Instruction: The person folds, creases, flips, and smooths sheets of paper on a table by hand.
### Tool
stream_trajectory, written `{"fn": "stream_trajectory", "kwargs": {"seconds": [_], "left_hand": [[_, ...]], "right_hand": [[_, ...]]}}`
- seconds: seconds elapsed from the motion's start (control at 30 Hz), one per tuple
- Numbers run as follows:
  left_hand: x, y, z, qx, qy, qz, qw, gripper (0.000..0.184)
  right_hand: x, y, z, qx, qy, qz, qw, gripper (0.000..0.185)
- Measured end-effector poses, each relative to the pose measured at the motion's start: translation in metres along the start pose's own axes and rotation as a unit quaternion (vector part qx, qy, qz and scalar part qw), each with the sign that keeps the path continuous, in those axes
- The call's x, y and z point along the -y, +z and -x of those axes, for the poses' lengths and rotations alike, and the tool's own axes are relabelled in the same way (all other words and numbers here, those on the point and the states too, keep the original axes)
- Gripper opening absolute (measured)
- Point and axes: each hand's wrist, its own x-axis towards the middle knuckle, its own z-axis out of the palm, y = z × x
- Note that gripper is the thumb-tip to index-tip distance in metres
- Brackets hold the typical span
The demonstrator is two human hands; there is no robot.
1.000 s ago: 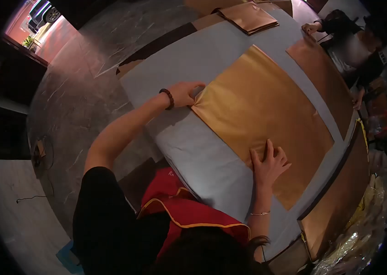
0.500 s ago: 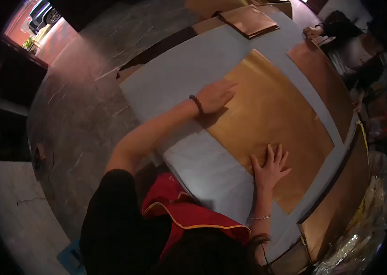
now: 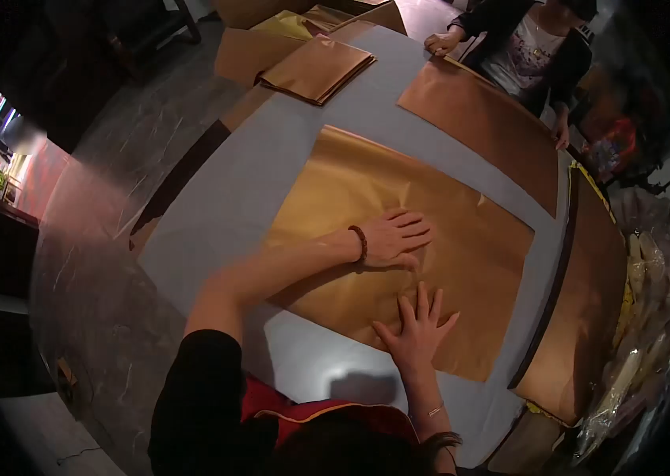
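Observation:
A large gold sheet [image 3: 335, 178], of paper or foil, lies on the grey-topped table with faint creases near its middle. My left hand [image 3: 397, 238], with a dark beaded bracelet at the wrist, rests flat on the sheet, fingers stretched to the right. Just below it, my right hand [image 3: 421, 332] presses on the lower part of the sheet with its fingers spread. A thin bracelet circles that wrist. Neither hand grips anything.
Across the table [image 3: 216, 190], a person [image 3: 533, 55] has hands at a copper-coloured sheet [image 3: 482, 123]. A folded stack of brown sheets [image 3: 319, 70] lies at the far end near an open cardboard box [image 3: 252, 51]. On the right are a brown panel [image 3: 581, 317] and clear plastic wrapping [image 3: 644, 293].
My left hand has slid from the sheet's left edge onto its middle, nearer my right hand. My right hand stays spread on the sheet. The camera view has turned.

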Motion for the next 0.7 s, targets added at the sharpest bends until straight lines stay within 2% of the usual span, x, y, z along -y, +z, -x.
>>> {"fn": "stream_trajectory", "kwargs": {"seconds": [0.2, 0.27, 0.3, 0.37, 0.4, 0.47, 0.53, 0.6, 0.7], "left_hand": [[0.089, -0.011, -0.002, -0.044, -0.094, -0.153, 0.983, 0.054], [0.124, -0.012, 0.009, -0.06, -0.166, -0.172, 0.969, 0.056], [0.124, -0.013, 0.009, -0.055, -0.164, -0.17, 0.97, 0.056], [0.118, -0.023, 0.002, -0.014, -0.275, -0.24, 0.931, 0.057], [0.106, -0.019, -0.007, -0.066, -0.23, -0.233, 0.943, 0.058], [0.064, -0.011, -0.035, -0.029, -0.119, -0.162, 0.979, 0.06], [0.03, 0.011, -0.066, 0.004, -0.021, -0.003, 1.0, 0.064], [0.012, 0.032, -0.092, 0.023, 0.006, -0.001, 1.0, 0.067], [0.022, 0.051, -0.13, -0.021, -0.011, -0.019, 1.0, 0.071]], "right_hand": [[-0.007, 0.004, -0.001, 0.009, -0.012, -0.012, 1.0, 0.064], [-0.008, 0.004, -0.002, 0.017, -0.005, -0.015, 1.0, 0.065], [-0.008, 0.005, -0.001, 0.022, -0.003, -0.015, 1.0, 0.066], [-0.009, 0.005, -0.001, 0.025, -0.002, -0.016, 1.0, 0.065], [-0.009, 0.004, -0.001, 0.026, -0.005, -0.015, 1.0, 0.065], [-0.008, 0.003, -0.001, 0.024, -0.002, -0.02, 0.999, 0.065], [-0.009, 0.002, -0.002, 0.019, 0.002, -0.021, 1.0, 0.065], [-0.01, 0.002, -0.002, 0.006, -0.003, -0.045, 0.999, 0.062], [-0.012, 0.003, -0.002, 0.01, 0.002, -0.039, 0.999, 0.061]]}}
